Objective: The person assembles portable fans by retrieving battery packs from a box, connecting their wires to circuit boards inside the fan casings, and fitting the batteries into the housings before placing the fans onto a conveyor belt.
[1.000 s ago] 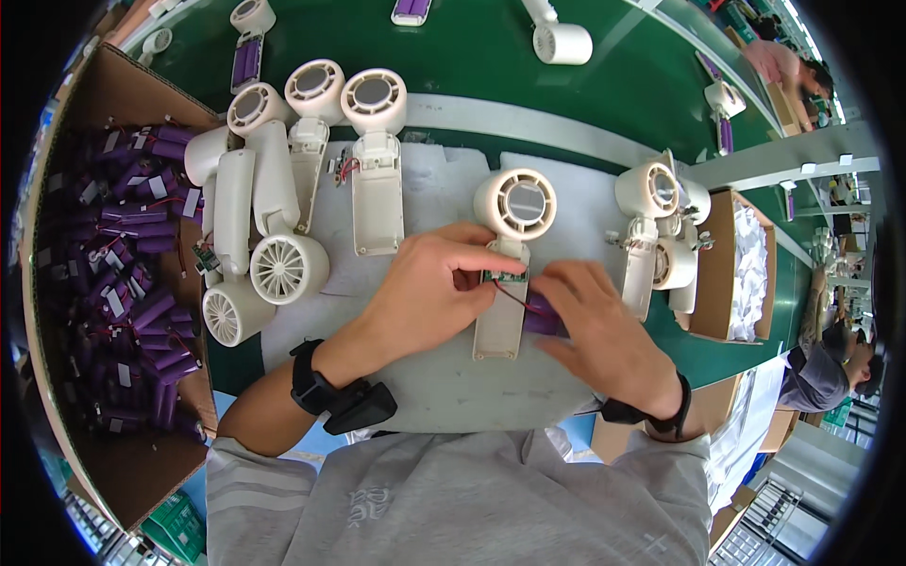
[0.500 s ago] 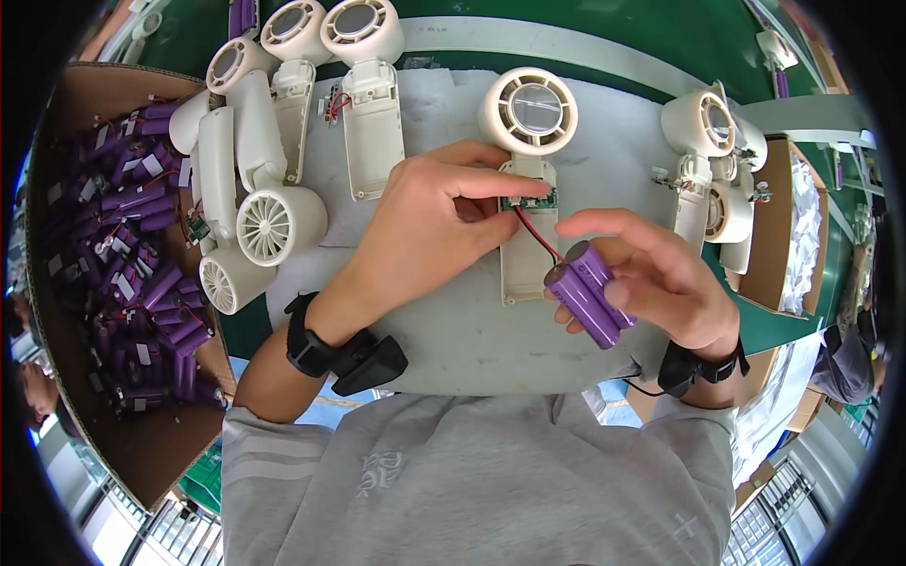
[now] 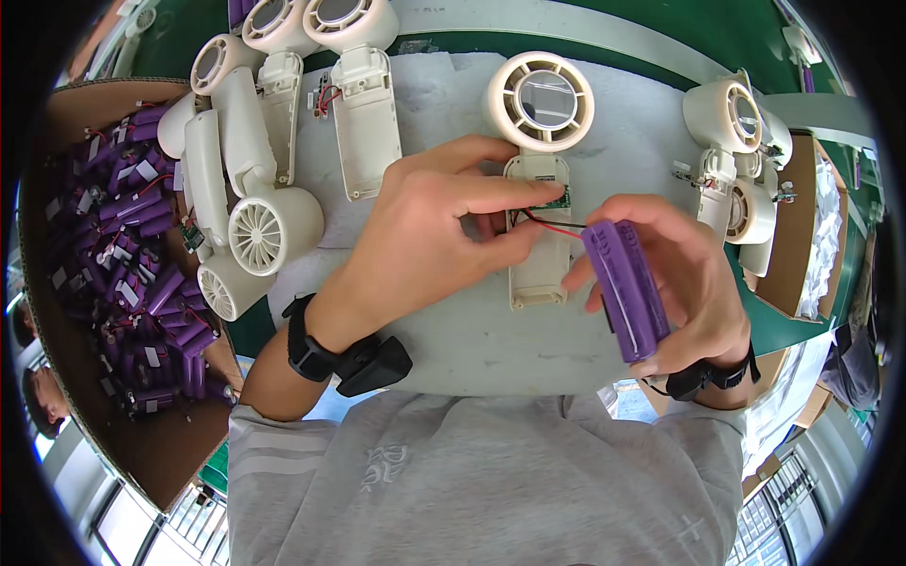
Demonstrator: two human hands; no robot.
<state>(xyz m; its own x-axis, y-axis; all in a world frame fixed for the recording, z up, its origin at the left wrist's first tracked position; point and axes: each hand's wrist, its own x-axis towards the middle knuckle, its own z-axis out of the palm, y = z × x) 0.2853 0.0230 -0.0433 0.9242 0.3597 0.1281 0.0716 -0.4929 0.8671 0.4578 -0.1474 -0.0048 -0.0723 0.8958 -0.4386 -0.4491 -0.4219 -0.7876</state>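
A cream handheld fan (image 3: pixel 541 102) lies face up at the middle of the mat, its handle casing (image 3: pixel 538 285) opened toward me. My left hand (image 3: pixel 434 212) is closed over the upper casing, with the index fingertip on a small green circuit board (image 3: pixel 564 202) and the thumb just below. Part of the board is covered by that finger. A purple two-cell battery pack (image 3: pixel 625 291) is gripped in my right hand (image 3: pixel 694 269), tilted beside the casing. Red and black wires (image 3: pixel 557 226) stretch from the pack to the board under my left fingers.
A cardboard box (image 3: pixel 160 462) full of purple battery packs (image 3: pixel 142 208) stands at the left. Several cream fans (image 3: pixel 260 236) lie between it and the mat (image 3: pixel 453 349). More fans (image 3: pixel 722 118) lie at the right, near a cardboard box (image 3: pixel 783 255) holding white pieces.
My right hand has turned the battery pack more upright and moved it slightly right, drawing the wires out sideways. The left hand keeps its place at the board. The whole view has shifted slightly.
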